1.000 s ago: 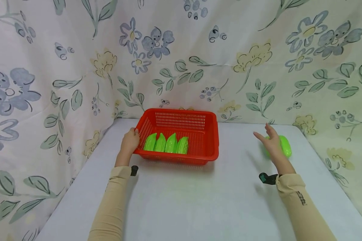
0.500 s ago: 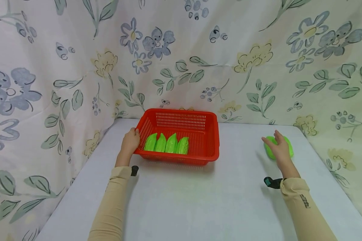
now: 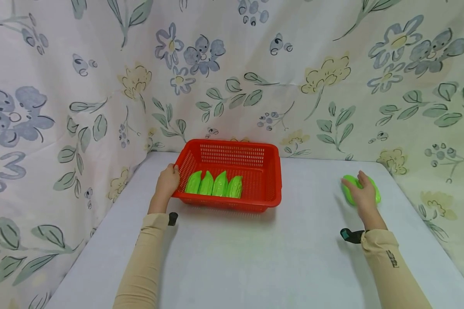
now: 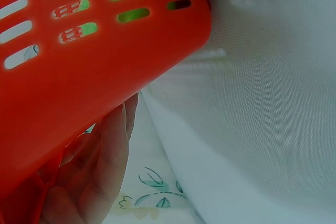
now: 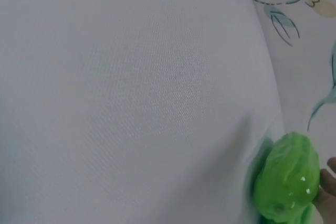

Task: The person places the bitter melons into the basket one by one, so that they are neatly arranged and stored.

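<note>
Four gourds (image 3: 219,185) lie in the basket (image 3: 226,204), left of more gourds (image 3: 375,193) on the table (image 3: 255,257).

Floral cloth (image 3: 247,56) hangs behind the white table (image 3: 263,262).

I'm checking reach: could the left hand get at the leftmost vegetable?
Probably yes: the vegetable lies close by in the open-topped basket, though the left hand is busy gripping that basket.

Left hand (image 4: 100,169) grips red basket (image 4: 94,77) at rim; green pieces (image 4: 134,15) behind slots; white tabletop (image 4: 262,103), floral cloth (image 4: 152,190).
</note>
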Available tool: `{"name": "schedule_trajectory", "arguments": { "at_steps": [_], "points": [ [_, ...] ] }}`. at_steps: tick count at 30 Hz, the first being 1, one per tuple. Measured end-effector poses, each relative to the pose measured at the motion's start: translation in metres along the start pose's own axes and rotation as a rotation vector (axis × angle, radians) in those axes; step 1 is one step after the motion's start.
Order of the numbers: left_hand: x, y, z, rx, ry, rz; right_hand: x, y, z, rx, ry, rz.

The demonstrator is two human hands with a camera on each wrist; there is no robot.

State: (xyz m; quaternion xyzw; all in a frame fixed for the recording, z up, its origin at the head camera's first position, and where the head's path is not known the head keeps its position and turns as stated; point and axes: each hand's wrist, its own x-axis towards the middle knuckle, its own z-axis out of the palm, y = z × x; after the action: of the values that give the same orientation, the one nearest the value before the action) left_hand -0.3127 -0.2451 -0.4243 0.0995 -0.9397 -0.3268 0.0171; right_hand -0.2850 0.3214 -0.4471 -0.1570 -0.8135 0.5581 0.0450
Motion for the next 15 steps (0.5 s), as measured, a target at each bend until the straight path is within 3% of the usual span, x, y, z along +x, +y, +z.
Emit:
{"name": "schedule_trajectory", "arguments": {
  "at_steps": [9,15],
  "points": [
    [0.000,0.000,0.000,0.000,-0.009,-0.005,0.000,0.014,0.004,0.025,-0.051,0.005],
    [0.002,-0.001,0.001,0.000,-0.010,0.000,0.002,0.019,0.012,-0.001,-0.025,0.014]
  ]
}}
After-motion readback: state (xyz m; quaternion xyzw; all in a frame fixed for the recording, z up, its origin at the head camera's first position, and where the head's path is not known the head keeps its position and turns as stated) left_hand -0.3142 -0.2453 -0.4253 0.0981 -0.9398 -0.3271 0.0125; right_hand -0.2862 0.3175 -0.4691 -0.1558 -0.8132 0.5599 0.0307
